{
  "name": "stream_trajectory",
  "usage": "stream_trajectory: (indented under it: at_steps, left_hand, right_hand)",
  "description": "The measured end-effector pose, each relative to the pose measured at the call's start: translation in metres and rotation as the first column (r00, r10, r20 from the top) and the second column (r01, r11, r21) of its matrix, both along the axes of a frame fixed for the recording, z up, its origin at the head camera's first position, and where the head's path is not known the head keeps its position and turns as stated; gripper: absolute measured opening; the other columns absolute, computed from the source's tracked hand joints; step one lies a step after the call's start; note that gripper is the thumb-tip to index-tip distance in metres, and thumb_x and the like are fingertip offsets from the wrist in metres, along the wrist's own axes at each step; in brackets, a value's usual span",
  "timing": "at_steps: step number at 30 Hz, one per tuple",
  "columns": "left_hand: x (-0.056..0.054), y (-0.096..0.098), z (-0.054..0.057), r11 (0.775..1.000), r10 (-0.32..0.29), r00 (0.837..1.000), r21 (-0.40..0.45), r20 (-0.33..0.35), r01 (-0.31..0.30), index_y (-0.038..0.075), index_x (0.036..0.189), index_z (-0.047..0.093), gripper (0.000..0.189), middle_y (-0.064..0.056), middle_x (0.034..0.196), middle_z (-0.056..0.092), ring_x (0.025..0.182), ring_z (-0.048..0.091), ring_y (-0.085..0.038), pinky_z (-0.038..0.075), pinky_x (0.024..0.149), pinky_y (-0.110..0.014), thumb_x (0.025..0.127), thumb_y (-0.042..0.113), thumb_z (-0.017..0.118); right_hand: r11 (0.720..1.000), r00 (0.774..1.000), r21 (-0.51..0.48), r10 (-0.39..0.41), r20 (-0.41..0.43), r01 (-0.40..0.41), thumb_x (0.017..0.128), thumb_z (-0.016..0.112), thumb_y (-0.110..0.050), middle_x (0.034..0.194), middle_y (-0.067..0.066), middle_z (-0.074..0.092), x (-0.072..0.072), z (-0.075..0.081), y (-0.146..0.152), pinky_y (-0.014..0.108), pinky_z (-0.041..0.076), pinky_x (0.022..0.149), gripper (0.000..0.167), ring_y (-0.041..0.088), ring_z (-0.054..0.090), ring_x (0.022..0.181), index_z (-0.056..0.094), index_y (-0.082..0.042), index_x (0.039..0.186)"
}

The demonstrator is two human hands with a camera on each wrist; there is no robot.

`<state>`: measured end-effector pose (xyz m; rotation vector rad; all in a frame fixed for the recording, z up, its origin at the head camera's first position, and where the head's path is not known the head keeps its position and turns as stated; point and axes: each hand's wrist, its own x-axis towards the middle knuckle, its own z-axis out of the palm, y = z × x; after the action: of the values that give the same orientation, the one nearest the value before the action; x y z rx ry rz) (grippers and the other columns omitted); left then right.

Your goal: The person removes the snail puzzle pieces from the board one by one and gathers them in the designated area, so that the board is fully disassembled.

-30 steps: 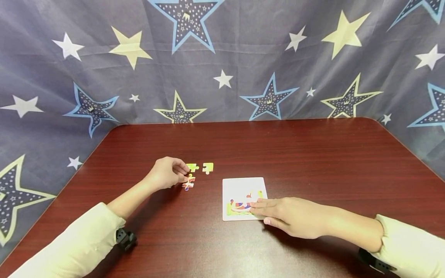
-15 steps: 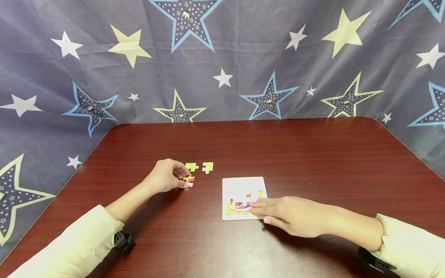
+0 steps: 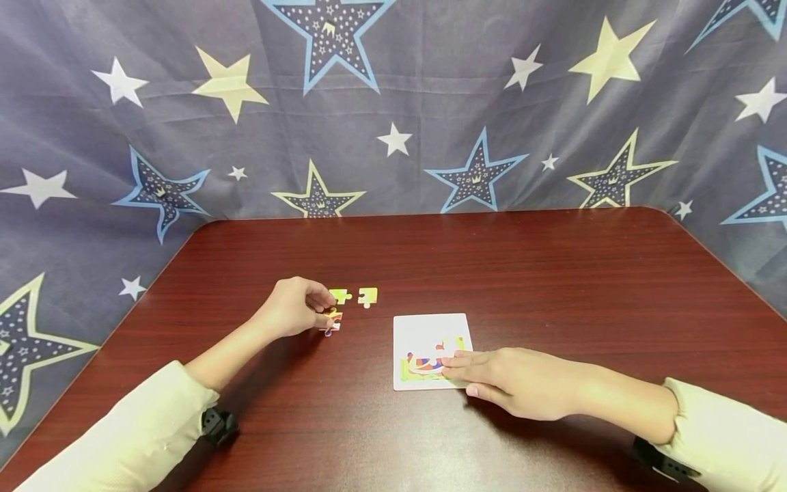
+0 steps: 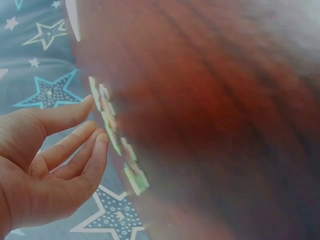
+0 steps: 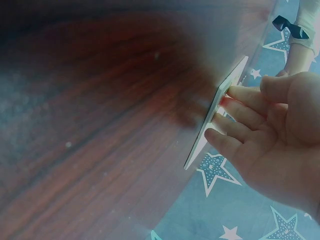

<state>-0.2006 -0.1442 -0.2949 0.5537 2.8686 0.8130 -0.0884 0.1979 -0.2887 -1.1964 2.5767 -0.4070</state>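
The left hand (image 3: 295, 307) reaches in from the table's left side, knuckles up and forearm slanting, with bent fingers and the thumb set opposite them at a red-and-white puzzle piece (image 3: 337, 316); the thumb covers part of it, so I cannot tell whether it is pinched or only touched. That piece is by the fingertips, left of the white puzzle board (image 3: 424, 331) and well short of the table's far edge. The right hand (image 3: 516, 383) lies palm down with its fingers straight and grasping nothing, their tips resting on the board's near right part and hiding its near right corner. Coloured pieces (image 3: 424, 367) fill part of the board along its near edge; its far left corner is bare white. Just beyond the left fingertips lie a yellow-green piece (image 3: 339, 296) and, near it to the right, a yellow corner piece (image 3: 367, 296). The dark red table (image 3: 553, 266) meets a grey star-patterned curtain (image 3: 406, 89) at its far edge. A black device (image 3: 218, 426) sits at the left sleeve's cuff, another (image 3: 667, 465) at the right.
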Motion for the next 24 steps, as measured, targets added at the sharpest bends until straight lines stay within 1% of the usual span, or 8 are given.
stream_trajectory:
  at_steps: [3, 6, 8, 11, 16, 20, 23, 24]
  left_hand:
    - [0.000, 0.008, 0.004, 1.000, -0.008, 1.000, 0.008, 0.002, 0.008, 0.004, 0.093, 0.073, 0.023, -0.010, 0.090, 0.075, 0.079, 0.068, -0.015, 0.055, 0.074, -0.031, 0.073, 0.012, 0.081]
    - [0.001, 0.022, 0.006, 0.999, -0.025, 0.999, 0.029, 0.027, 0.024, 0.005, 0.096, 0.073, 0.024, -0.010, 0.093, 0.075, 0.083, 0.069, -0.017, 0.055, 0.076, -0.030, 0.074, 0.012, 0.080]
    - [0.003, 0.033, 0.008, 0.998, -0.052, 0.998, 0.046, 0.041, 0.050, 0.005, 0.098, 0.072, 0.025, -0.010, 0.095, 0.075, 0.086, 0.069, -0.018, 0.056, 0.077, -0.030, 0.075, 0.011, 0.080]
    - [0.007, 0.051, 0.008, 0.991, -0.121, 0.992, 0.071, 0.038, 0.118, 0.005, 0.098, 0.072, 0.024, -0.009, 0.095, 0.075, 0.087, 0.069, -0.019, 0.056, 0.078, -0.029, 0.076, 0.011, 0.079]
    - [0.013, 0.080, 0.005, 0.968, -0.233, 0.972, 0.102, 0.021, 0.230, 0.006, 0.099, 0.073, 0.021, -0.007, 0.094, 0.075, 0.085, 0.070, -0.016, 0.056, 0.076, -0.025, 0.079, 0.011, 0.076]
    - [0.016, 0.100, 0.001, 0.945, -0.312, 0.950, 0.107, 0.020, 0.309, 0.005, 0.100, 0.073, 0.021, -0.006, 0.093, 0.075, 0.083, 0.069, -0.013, 0.055, 0.074, -0.020, 0.080, 0.010, 0.075]
    - [0.020, 0.113, -0.002, 0.937, -0.342, 0.938, 0.095, 0.047, 0.337, 0.006, 0.099, 0.074, 0.022, -0.005, 0.092, 0.076, 0.084, 0.067, -0.012, 0.054, 0.075, -0.019, 0.077, 0.009, 0.077]
    - [0.022, 0.117, -0.002, 0.937, -0.344, 0.937, 0.092, 0.064, 0.338, 0.007, 0.099, 0.074, 0.022, -0.004, 0.092, 0.076, 0.084, 0.067, -0.012, 0.053, 0.075, -0.018, 0.077, 0.008, 0.078]
  right_hand:
    - [1.000, 1.000, 0.001, 0.001, -0.006, -0.001, 0.102, 0.045, -0.023, 0.148, -0.001, 0.046, 0.000, 0.000, 0.000, 0.042, 0.041, 0.109, 0.041, 0.019, 0.045, 0.137, 0.047, -0.017, 0.142]
    - [1.000, 1.000, 0.004, -0.004, -0.004, 0.004, 0.102, 0.045, -0.024, 0.149, -0.001, 0.045, 0.001, 0.000, 0.000, 0.042, 0.041, 0.109, 0.042, 0.019, 0.045, 0.138, 0.046, -0.018, 0.143]
    - [1.000, 1.000, 0.004, -0.010, 0.000, 0.010, 0.102, 0.045, -0.024, 0.149, -0.001, 0.045, 0.001, -0.001, 0.000, 0.043, 0.041, 0.109, 0.042, 0.019, 0.045, 0.138, 0.046, -0.019, 0.143]
    - [1.000, 1.000, 0.002, -0.011, -0.004, 0.011, 0.102, 0.045, -0.025, 0.149, -0.001, 0.046, 0.001, -0.001, 0.001, 0.042, 0.041, 0.109, 0.042, 0.018, 0.045, 0.138, 0.046, -0.019, 0.143]
    - [1.000, 1.000, 0.002, 0.000, -0.031, 0.000, 0.101, 0.046, -0.024, 0.148, -0.001, 0.047, 0.001, -0.002, 0.002, 0.042, 0.042, 0.108, 0.042, 0.018, 0.046, 0.137, 0.047, -0.018, 0.142]
    - [1.000, 0.999, 0.005, 0.004, -0.044, -0.004, 0.101, 0.046, -0.025, 0.147, -0.001, 0.048, 0.001, -0.002, 0.002, 0.042, 0.043, 0.108, 0.041, 0.018, 0.047, 0.136, 0.048, -0.018, 0.142]
    - [1.000, 0.999, 0.006, 0.003, -0.046, -0.002, 0.102, 0.046, -0.027, 0.147, -0.002, 0.049, 0.001, -0.002, 0.002, 0.042, 0.043, 0.107, 0.041, 0.019, 0.047, 0.137, 0.048, -0.019, 0.142]
    - [1.000, 0.999, 0.007, 0.003, -0.045, -0.002, 0.102, 0.046, -0.027, 0.147, -0.002, 0.048, 0.001, -0.002, 0.002, 0.042, 0.043, 0.107, 0.041, 0.018, 0.046, 0.137, 0.047, -0.019, 0.142]
